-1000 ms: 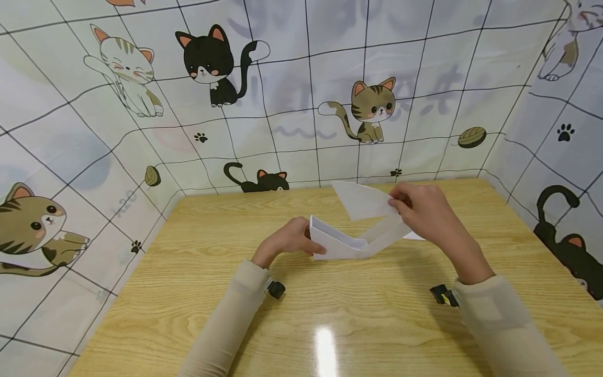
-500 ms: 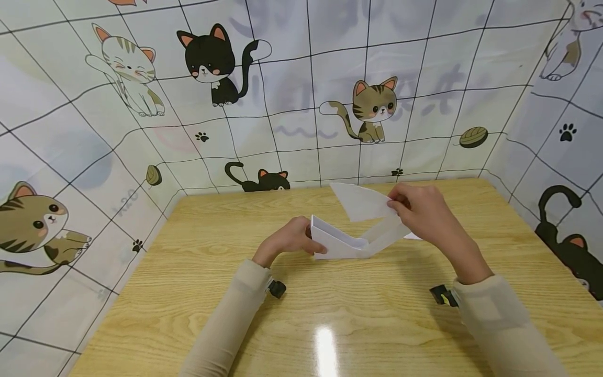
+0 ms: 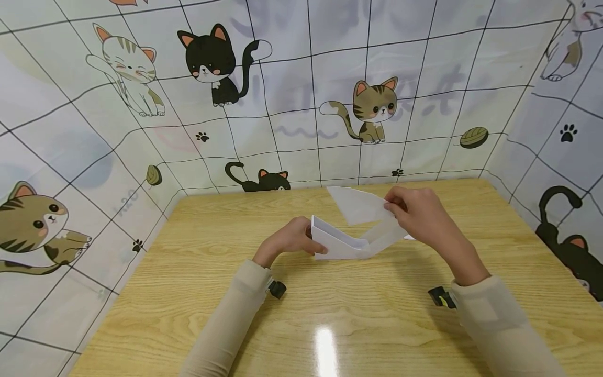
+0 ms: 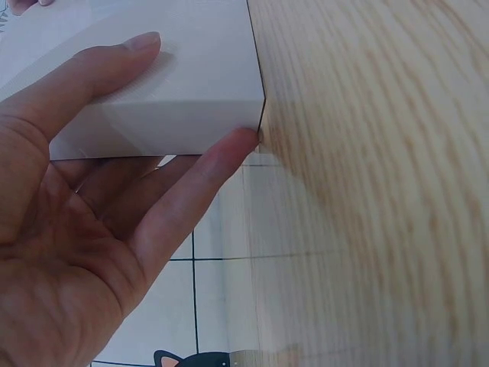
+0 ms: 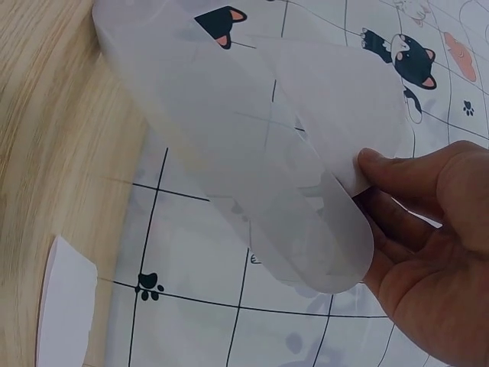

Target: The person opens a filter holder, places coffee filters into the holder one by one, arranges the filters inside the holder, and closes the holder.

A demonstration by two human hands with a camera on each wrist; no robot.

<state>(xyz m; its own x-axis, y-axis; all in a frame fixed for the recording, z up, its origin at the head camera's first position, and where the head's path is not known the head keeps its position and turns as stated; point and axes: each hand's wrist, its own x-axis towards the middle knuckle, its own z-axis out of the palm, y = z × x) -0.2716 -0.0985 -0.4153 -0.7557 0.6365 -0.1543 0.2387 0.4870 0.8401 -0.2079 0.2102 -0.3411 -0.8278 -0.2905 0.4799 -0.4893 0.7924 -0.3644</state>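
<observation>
A white box-like holder with a slanted open top (image 3: 339, 246) stands on the wooden table. My left hand (image 3: 294, 235) grips its left end; in the left wrist view the thumb lies on one broad face and the fingers bear on the narrow side. From the holder's right end a translucent strip (image 3: 388, 234) slopes up to the right, its rounded end showing in the right wrist view (image 5: 328, 260). Between thumb and fingers my right hand (image 3: 419, 212) pinches a thin white sheet (image 3: 360, 204) raised above the strip. Whether sheet and strip are joined I cannot tell.
A small white piece (image 5: 67, 306) lies on the table (image 3: 282, 324) behind the right hand, mostly hidden in the head view. Cat-print cloth walls (image 3: 292, 115) enclose the table's back and sides. Dark wrist cameras (image 3: 277, 289) sit at both cuffs.
My right hand has shifted slightly left and down, and the white sheet with it. The left hand and the holder have stayed put.
</observation>
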